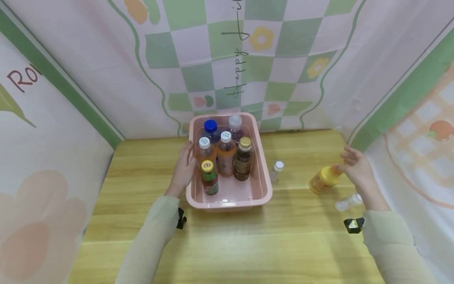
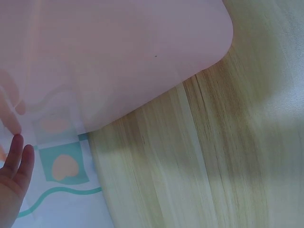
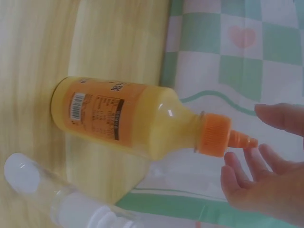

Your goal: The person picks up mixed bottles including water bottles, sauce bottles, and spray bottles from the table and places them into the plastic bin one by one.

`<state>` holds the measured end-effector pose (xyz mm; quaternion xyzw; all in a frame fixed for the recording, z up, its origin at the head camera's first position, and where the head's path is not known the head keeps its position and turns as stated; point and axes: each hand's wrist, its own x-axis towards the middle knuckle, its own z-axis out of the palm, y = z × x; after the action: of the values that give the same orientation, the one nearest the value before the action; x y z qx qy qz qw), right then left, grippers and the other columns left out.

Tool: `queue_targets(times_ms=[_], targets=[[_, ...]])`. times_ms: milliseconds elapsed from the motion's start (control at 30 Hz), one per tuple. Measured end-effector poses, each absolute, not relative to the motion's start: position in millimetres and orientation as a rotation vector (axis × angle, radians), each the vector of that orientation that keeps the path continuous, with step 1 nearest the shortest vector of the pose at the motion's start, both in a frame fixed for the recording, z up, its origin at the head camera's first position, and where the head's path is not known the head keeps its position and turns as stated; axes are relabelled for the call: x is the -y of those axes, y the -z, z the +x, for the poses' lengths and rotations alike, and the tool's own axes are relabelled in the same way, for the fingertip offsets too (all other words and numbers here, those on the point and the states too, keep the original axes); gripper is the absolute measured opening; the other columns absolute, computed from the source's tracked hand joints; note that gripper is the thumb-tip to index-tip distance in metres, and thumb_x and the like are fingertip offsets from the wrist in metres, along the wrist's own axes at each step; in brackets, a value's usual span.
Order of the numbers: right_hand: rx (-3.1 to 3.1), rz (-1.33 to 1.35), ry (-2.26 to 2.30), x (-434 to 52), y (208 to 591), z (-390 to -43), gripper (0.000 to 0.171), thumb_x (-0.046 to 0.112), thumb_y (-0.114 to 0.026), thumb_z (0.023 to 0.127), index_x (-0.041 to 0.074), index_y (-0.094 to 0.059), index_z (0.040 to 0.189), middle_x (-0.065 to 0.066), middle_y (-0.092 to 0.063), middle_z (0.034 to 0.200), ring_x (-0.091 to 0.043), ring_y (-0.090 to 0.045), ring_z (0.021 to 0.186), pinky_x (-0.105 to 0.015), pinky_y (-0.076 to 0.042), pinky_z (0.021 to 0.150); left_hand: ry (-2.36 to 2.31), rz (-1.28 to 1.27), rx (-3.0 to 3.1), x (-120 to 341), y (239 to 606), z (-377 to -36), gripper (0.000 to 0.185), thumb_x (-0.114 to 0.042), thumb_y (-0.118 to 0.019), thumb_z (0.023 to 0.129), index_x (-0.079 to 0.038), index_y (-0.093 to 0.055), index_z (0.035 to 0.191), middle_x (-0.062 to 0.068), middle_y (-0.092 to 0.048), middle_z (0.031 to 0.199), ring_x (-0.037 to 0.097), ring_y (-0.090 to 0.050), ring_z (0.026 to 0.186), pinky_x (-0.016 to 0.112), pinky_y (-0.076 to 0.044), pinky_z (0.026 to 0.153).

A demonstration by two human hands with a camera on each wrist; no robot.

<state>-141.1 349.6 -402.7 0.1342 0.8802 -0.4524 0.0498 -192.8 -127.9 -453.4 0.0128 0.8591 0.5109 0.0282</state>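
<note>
Left hand [image 1: 183, 167] lies flat, fingers straight, against the outer left wall of the pink rectangular plastic bin [image 1: 264, 185], which sits mid-counter toward the far edge. The bin holds six upright capped bottles, clustered at its far end.

Right hand [image 1: 358, 170] has its grip spread, fingers relaxed, at the orange cap of the yellow-orange plastic juice bottle [image 1: 322, 180]; the bottle leans on the light wooden counter [image 1: 248, 244] at the right side, and contact at the cap cannot be confirmed. In the right wrist view the fingertips [image 3: 247, 164] are just beside the cap tip.

A small clear white-capped bottle [image 1: 276, 170] stands just right of the bin. Another clear bottle [image 1: 348, 202] lies nearer, beside the right wrist.
</note>
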Motion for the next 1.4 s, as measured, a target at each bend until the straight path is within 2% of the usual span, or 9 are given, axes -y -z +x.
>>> queue_targets(times_ms=[200, 600, 833, 1200, 1400], targets=[[-2.609, 0.365, 1.347, -351.3, 405.6, -139.8, 0.083, 0.005, -0.055, 0.090, -0.001, 0.002, 0.150, -0.039, -0.013, 0.150, -0.060, -0.020, 0.133, -0.070, -0.025, 0.109, -1.585, 0.035, -2.648, 128.0, 453.8, -192.1, 0.056, -0.020, -0.037, 0.098, -0.020, -0.024, 0.152, -0.001, -0.015, 0.162, 0.026, -0.018, 0.149, 0.050, -0.020, 0.122], [-2.605, 0.353, 1.292, -354.8, 416.7, -140.7, 0.081, 0.003, -0.054, 0.088, -0.007, -0.002, 0.149, -0.043, -0.016, 0.146, -0.062, -0.022, 0.131, -0.071, -0.029, 0.106, -1.597, 0.029, -2.630, 128.3, 454.5, -191.2, 0.056, -0.021, -0.037, 0.099, -0.021, -0.022, 0.152, -0.003, -0.014, 0.162, 0.025, -0.016, 0.149, 0.050, -0.019, 0.122], [-2.597, 0.419, 1.274, -354.5, 420.8, -140.2, 0.081, 0.006, -0.054, 0.089, -0.004, -0.002, 0.150, -0.044, -0.010, 0.148, -0.063, -0.020, 0.131, -0.072, -0.029, 0.105, -1.597, 0.025, -2.629, 127.5, 454.5, -191.1, 0.056, -0.021, -0.037, 0.099, -0.020, -0.022, 0.153, -0.002, -0.014, 0.162, 0.025, -0.016, 0.149, 0.049, -0.019, 0.123], [-2.691, 0.506, 1.249, -350.5, 426.8, -140.7, 0.079, 0.006, -0.057, 0.087, -0.004, -0.010, 0.150, -0.041, -0.023, 0.145, -0.058, -0.029, 0.129, -0.065, -0.037, 0.104, -1.610, -0.010, -2.601, 126.5, 453.9, -191.3, 0.055, -0.021, -0.037, 0.100, -0.023, -0.021, 0.153, -0.003, -0.013, 0.162, 0.024, -0.015, 0.150, 0.049, -0.019, 0.122], [-2.741, 0.539, 1.211, -350.9, 431.7, -141.2, 0.078, 0.005, -0.059, 0.086, -0.003, -0.015, 0.150, -0.038, -0.029, 0.145, -0.053, -0.035, 0.125, -0.061, -0.042, 0.097, -1.608, -0.003, -2.602, 127.3, 454.2, -192.0, 0.054, -0.021, -0.037, 0.101, -0.024, -0.022, 0.153, -0.003, -0.013, 0.162, 0.024, -0.015, 0.150, 0.049, -0.019, 0.123]])
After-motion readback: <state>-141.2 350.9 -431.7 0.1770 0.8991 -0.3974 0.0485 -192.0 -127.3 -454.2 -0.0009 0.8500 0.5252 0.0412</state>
